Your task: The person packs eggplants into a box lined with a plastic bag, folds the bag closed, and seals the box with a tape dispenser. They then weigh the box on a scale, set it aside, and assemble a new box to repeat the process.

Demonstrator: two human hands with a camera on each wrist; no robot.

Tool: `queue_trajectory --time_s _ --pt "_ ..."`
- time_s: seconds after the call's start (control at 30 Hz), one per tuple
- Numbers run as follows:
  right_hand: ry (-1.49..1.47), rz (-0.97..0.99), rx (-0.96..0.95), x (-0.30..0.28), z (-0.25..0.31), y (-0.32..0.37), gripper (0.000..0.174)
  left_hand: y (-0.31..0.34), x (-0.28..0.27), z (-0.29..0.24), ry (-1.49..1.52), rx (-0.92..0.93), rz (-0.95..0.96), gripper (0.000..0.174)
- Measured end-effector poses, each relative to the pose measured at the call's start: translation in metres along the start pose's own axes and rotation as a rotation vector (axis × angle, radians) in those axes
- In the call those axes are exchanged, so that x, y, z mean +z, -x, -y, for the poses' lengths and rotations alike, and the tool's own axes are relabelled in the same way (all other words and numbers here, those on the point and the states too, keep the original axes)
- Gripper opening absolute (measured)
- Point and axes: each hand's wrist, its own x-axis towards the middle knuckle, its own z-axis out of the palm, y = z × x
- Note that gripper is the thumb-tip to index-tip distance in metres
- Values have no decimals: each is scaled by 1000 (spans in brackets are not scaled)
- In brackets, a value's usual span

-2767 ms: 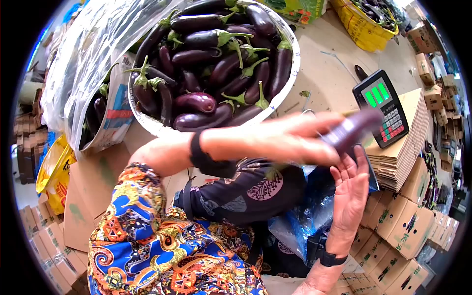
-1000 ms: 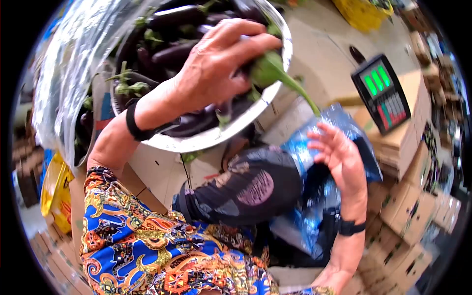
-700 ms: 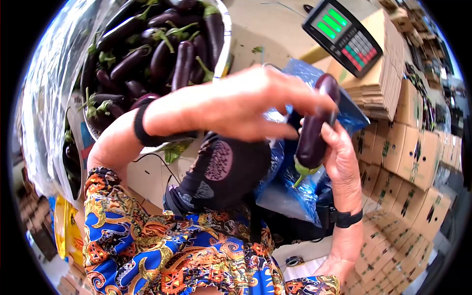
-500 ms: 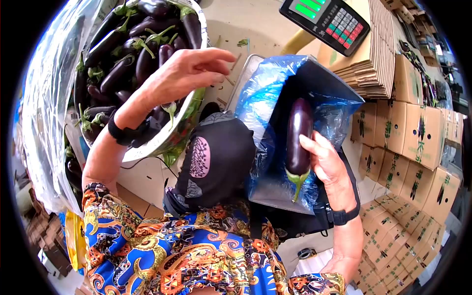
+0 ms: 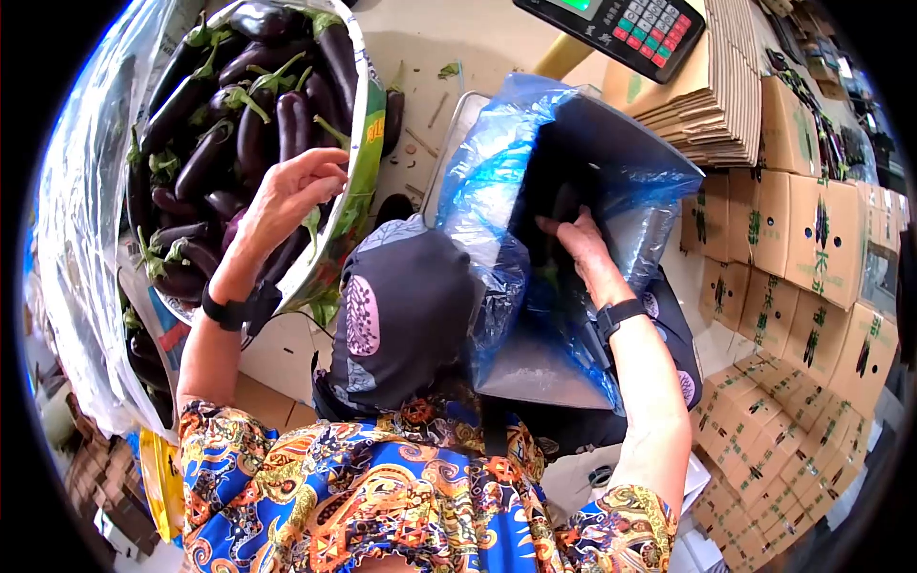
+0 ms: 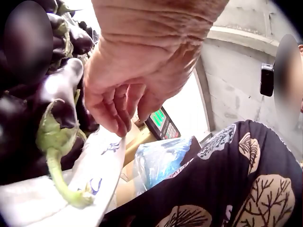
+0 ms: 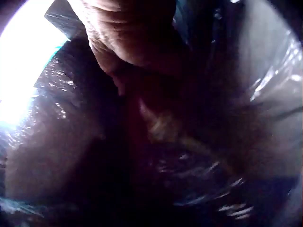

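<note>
My right hand reaches deep into a box lined with a blue plastic bag. In the right wrist view it holds a dark eggplant, whose pale green cap and stem show dimly below the palm. Shadow hides most of that eggplant and the fingertips. On the left, a round tub is heaped with purple eggplants. Over its near rim hangs my left hand, fingers loosely bent with nothing between them. A green eggplant stem lies across the white rim below that hand in the left wrist view.
A scale display with keypad stands beyond the box, beside stacked flat cardboard. Cartons are piled along the right. A clear plastic sheet borders the tub's left side. My knee lies between tub and box.
The right hand took the eggplant from the left hand and lowered it into the lined box. My left hand let go and moved back left to the tub's rim.
</note>
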Motion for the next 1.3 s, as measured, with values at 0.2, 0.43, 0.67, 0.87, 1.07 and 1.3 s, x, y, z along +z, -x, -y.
queue_trajectory --time_s 0.2,0.43,0.67,0.87,1.07,1.3 --pt "-341 -41 -65 8 -12 11 52 7 1 16 -34 -37 -42 35" --pt "49 -208 83 18 22 28 64 2 1 23 -26 -29 -67 32" --pt "-559 17 59 6 15 28 36 2 0 27 -31 -50 -83 32" --pt "-809 248 62 1 3 16 31 0 1 29 -36 -37 -97 32" --pt "-826 11 155 31 -28 -14 53 -2 4 31 -50 -36 -119 28" --pt "-356 12 179 23 -21 -11 73 -4 6 25 -44 -82 -142 26"
